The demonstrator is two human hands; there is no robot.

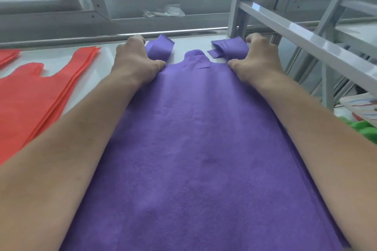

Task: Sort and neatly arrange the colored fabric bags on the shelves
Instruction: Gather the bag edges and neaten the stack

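From the head view, the purple non-woven fabric bag [195,149] lies flat on the white shelf [191,47], beside the stack of orange-red fabric bags [30,98] to the left. The left hand [134,59] and right hand [259,59] each have a grip clenched on a folded handle loop at the far corners. Uneven pulling would likely skew the bag, and a slipped loop could unfold. Sliding leftward could disturb the orange-red stack.
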